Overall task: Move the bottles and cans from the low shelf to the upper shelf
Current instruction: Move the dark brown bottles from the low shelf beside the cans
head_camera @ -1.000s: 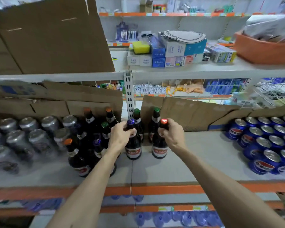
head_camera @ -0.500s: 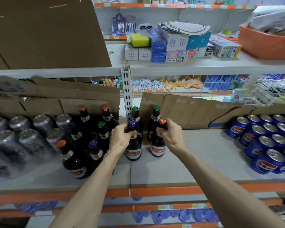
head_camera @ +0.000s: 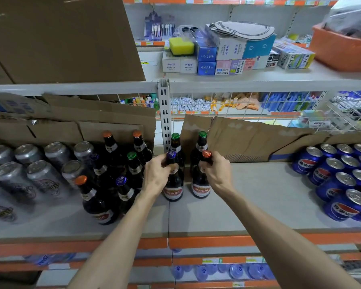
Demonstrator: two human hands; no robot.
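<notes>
Bottles (head_camera: 96,205): ten, of which three are orange-capped, three green, three purple and one red. Silver cans (head_camera: 42,176), left: seven clear, others blurred. Blue cans (head_camera: 342,207), right: at least ten, the edge cutting off the rest.

The purple-capped bottle (head_camera: 173,185) and the red-capped bottle (head_camera: 201,185) are dark brown glass with red-and-white labels. The silver cans (head_camera: 44,176) carry a faint purplish design, the blue cans (head_camera: 342,178) a red-white-blue emblem. The shelf (head_camera: 258,197) is pale grey, edged orange.

One wide-angle camera worn on the head looks forward and down from close range at the shelf (head_camera: 258,205), with the left hand (head_camera: 156,174) and right hand (head_camera: 217,172) near the frame's centre.
</notes>
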